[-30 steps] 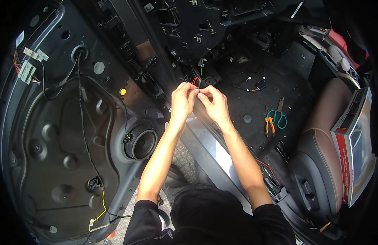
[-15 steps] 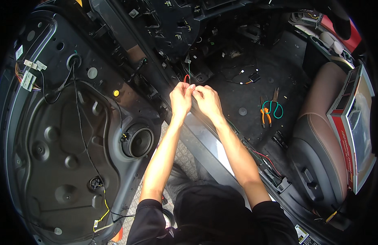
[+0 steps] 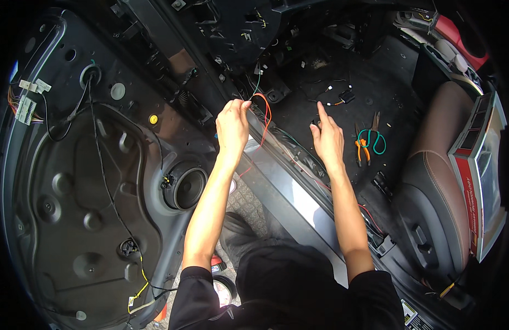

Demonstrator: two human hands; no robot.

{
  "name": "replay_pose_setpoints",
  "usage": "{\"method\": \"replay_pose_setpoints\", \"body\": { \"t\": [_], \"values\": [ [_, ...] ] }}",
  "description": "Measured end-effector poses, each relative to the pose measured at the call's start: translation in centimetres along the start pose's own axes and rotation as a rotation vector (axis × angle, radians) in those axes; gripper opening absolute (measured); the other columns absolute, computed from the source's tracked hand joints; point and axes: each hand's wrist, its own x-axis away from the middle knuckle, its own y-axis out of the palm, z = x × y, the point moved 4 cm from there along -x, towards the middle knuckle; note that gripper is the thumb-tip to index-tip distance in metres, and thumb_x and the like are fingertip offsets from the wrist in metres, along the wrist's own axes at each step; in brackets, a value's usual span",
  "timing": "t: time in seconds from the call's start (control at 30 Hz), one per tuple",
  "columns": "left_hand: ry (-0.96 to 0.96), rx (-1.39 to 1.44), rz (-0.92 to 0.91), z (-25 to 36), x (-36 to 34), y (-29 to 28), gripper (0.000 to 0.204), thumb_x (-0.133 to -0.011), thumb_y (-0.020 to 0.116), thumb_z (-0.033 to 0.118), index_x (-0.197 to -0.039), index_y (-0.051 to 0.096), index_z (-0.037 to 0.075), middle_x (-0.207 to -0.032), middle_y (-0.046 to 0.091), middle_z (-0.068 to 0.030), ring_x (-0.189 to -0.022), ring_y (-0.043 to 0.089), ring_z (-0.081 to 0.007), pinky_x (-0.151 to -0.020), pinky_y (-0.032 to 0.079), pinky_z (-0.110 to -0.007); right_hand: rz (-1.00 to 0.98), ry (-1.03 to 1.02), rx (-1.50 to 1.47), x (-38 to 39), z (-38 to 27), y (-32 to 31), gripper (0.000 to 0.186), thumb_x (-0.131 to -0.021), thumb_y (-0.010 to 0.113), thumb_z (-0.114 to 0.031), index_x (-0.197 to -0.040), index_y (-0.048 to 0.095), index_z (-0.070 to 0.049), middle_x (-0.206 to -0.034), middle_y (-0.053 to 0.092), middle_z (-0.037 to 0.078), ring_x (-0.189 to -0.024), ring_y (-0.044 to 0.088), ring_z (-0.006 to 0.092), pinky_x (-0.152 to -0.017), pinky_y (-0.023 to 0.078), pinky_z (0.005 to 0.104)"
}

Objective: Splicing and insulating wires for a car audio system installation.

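Observation:
Over the car's door sill point(image 3: 282, 187), my left hand point(image 3: 232, 126) is closed in a pinch at the ends of a thin red wire point(image 3: 269, 116) and a thin green wire point(image 3: 258, 85). The red one loops to the right of the fingers and hangs down across the sill; the green one runs up toward the dashboard. Whether the two are joined is hidden by the fingertips. Farther right, above the dark car floor point(image 3: 342, 121), my right hand point(image 3: 327, 140) is empty, its index finger stretched out and the thumb apart. A black connector with short leads point(image 3: 347, 97) lies beyond it.
Teal-handled scissors point(image 3: 379, 142) and orange-handled pliers point(image 3: 361, 153) lie on the floor, right of my right hand. The seat point(image 3: 438, 126) carries a red and white box point(image 3: 480, 170). At left stands the stripped door point(image 3: 73, 220) with a speaker point(image 3: 189, 187) and hanging cables.
My hands, together at the wires before, are now apart. The right hand has let go and moved right and slightly nearer; the left has shifted slightly left, and a larger red loop shows.

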Motion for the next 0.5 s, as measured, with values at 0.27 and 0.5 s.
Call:
{"method": "replay_pose_setpoints", "body": {
  "t": [0.27, 0.5],
  "values": [
    [0.083, -0.281, -0.086, -2.2, -0.2, 0.7, 0.028, -0.098, 0.057, 0.025, -0.083, 0.058, 0.003, -0.075, 0.064, -0.0149, -0.067, 0.065, -0.035, -0.056, 0.05, -0.043, -0.009, 0.101, 0.239, -1.0, 8.5, 2.7, 0.036, -0.087, 0.067, -0.016, -0.121, 0.064, -0.002, -0.114, 0.064, 0.016, -0.108, 0.06, 0.0329, -0.09, 0.051, 0.0434],
    [-0.05, 0.236, -0.149, -1.2, -0.5, 0.7, 0.022, -0.087, 0.074, 0.018, -0.082, 0.061, 0.0, -0.071, 0.063, -0.0109, -0.058, 0.061, -0.0205, -0.055, 0.047, -0.032, -0.471, -0.008, -1.148, -2.9, -5.6, 4.1, 0.042, -0.1, 0.057, -0.02, -0.137, 0.05, -0.001, -0.121, 0.066, 0.014, -0.113, 0.061, 0.0168, -0.103, 0.042, 0.0305]
  ]
}}
